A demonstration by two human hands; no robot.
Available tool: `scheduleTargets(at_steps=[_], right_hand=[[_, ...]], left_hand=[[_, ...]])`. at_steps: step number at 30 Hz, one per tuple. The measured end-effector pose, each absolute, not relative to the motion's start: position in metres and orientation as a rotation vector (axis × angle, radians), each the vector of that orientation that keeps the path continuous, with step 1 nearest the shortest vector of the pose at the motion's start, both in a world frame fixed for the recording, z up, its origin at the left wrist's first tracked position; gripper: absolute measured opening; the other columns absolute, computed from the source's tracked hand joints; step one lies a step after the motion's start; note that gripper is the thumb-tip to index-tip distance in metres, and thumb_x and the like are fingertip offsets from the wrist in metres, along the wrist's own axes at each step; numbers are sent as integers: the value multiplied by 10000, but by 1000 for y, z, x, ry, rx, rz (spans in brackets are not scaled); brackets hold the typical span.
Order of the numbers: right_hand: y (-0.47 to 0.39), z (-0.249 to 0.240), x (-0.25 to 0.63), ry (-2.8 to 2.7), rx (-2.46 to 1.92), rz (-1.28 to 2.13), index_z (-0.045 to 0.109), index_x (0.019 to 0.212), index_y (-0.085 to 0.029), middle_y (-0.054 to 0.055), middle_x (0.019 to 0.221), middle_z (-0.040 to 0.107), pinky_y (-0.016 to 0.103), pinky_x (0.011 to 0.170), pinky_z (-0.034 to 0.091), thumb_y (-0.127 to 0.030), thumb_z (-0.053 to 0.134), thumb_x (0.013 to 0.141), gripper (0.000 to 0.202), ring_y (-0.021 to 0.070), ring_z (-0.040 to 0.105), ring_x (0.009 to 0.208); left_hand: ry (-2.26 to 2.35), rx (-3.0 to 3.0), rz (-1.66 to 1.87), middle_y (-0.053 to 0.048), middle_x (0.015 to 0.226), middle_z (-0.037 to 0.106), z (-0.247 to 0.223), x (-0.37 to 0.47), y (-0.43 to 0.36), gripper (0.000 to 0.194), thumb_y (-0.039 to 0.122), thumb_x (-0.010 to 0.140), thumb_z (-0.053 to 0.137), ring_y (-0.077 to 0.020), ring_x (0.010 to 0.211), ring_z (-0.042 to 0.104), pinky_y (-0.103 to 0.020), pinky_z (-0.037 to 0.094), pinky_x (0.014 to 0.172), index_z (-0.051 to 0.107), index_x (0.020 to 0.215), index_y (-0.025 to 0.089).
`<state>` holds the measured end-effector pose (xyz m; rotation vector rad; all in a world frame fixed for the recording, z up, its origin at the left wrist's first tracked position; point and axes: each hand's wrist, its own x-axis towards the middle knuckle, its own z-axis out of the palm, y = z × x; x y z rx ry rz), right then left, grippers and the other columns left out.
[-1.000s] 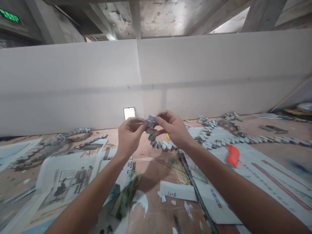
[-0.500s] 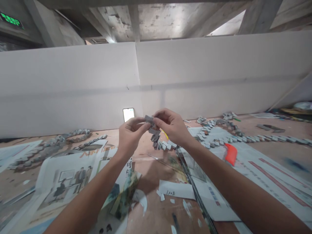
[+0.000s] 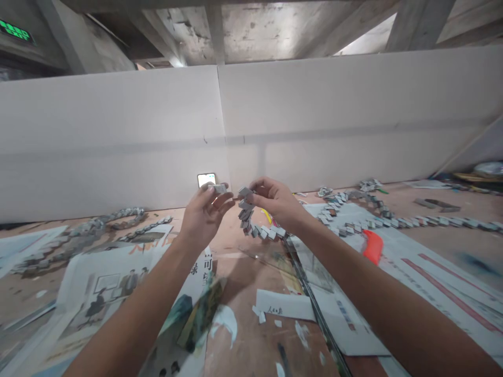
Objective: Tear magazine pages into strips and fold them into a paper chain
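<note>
Left grip (image 3: pixel 203 214) pinches a small folded paper piece (image 3: pixel 219 188) just in front of the upright phone (image 3: pixel 206 179), near the white panel (image 3: pixel 165 162). Right grip (image 3: pixel 275 205) has one end of a folded-paper chain (image 3: pixel 245 213) between thumb and fingers; from there it bends down toward the counter (image 3: pixel 251 343). Piece and chain are apart.

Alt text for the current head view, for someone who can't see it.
The left hand holds a small folded paper piece, apart from the folded-paper chain in the right hand, above a cluttered table. Behind, a lit phone stands by a white partition.
</note>
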<state>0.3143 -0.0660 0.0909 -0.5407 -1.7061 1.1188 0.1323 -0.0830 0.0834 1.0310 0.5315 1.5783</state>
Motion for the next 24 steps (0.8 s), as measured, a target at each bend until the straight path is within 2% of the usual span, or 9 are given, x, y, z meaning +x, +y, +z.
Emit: scheduleTargets(at_steps=[4, 8, 13, 17, 24], right_hand=[[-64, 91, 319, -1761, -404, 1319, 526, 906, -232, 25, 883, 680, 346, 807, 489, -390, 645, 816, 217, 173, 626, 911], [-65, 90, 319, -1786, -376, 1380, 512, 940, -243, 16, 842, 660, 357, 798, 488, -428, 626, 825, 246, 177, 629, 873], [-64, 90, 319, -1771, -360, 1399, 496, 953, -239, 21, 875, 661, 342, 791, 490, -426, 597, 847, 237, 163, 625, 859], [-68, 93, 319, -1790, -492, 1249, 525, 969, -227, 34, 854, 677, 308, 694, 501, -415, 602, 840, 241, 152, 626, 770], [-82, 102, 316, -1813, -690, 950, 590, 948, -203, 43, 777, 696, 256, 516, 449, -398, 623, 809, 241, 140, 607, 632]], left_hand=[[467, 959, 1510, 20, 730, 595, 85, 129, -83, 15, 200, 775, 588, -104, 647, 583, -277, 510, 718, 581, 784, 209], [526, 1046, 1429, 2, 753, 588, 84, 131, -86, 119, 211, 783, 588, -86, 551, 513, -263, 487, 629, 611, 899, 210], [527, 1138, 1338, -29, 799, 606, 83, 131, -87, 242, 200, 784, 608, -137, 684, 576, -272, 472, 620, 645, 1020, 235], [494, 1168, 1287, -47, 858, 616, 85, 130, -89, 327, 154, 775, 600, -152, 756, 591, -267, 479, 636, 653, 1087, 236], [573, 1210, 1272, -83, 913, 642, 84, 129, -88, 340, 218, 787, 578, -189, 798, 611, -316, 511, 691, 658, 1118, 217]])
